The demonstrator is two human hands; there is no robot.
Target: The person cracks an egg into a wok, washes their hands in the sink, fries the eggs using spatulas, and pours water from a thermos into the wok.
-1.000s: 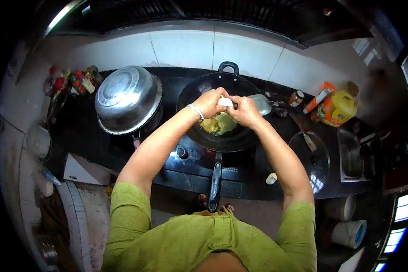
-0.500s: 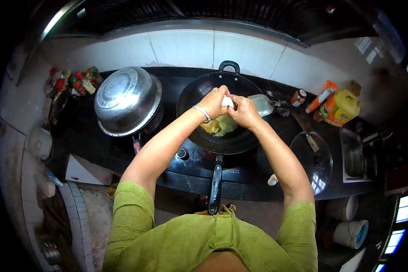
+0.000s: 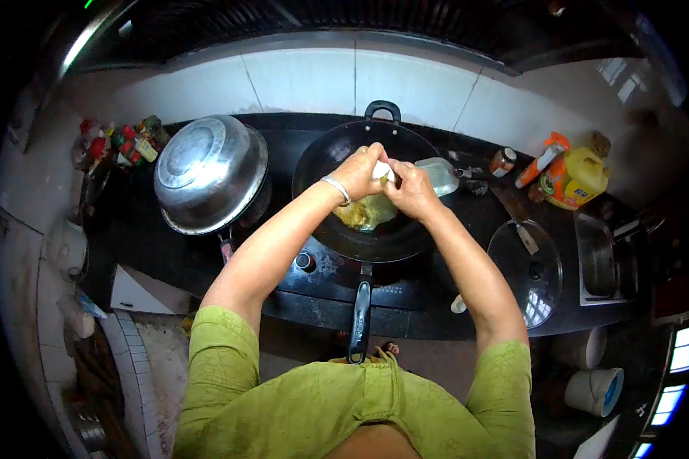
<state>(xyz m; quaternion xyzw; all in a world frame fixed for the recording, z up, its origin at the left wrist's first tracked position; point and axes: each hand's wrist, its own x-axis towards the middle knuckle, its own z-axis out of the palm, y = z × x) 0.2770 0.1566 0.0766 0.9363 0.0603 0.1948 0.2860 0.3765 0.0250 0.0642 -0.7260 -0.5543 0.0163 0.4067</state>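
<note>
Above the black wok [image 3: 333,149], my left hand [image 3: 356,173] and my right hand [image 3: 415,191] meet around a white egg [image 3: 380,170]. The shell looks broken on the right, where its inside shows. Fingers of both hands grip it, and parts of it are covered by them. Lower in the wok lies egg [image 3: 352,216], yellow-brown and partly set, with clear liquid beside it. A spatula [image 3: 438,177] rests at the wok's right side, its blade close to my right hand. The wok's long handle [image 3: 361,321] points toward my body.
Left of the wok sits an upturned metal basin [image 3: 210,172]. To the right are a cleaver [image 3: 513,214], a glass lid [image 3: 540,294], a small jar [image 3: 503,161], a yellow jug [image 3: 582,176] and a sink [image 3: 597,260]. A white piece [image 3: 458,304] lies by the counter's front edge.
Both hands stay together over the wok. The broken side of the egg shows more now, with the shell parted further. The view has shifted slightly.
</note>
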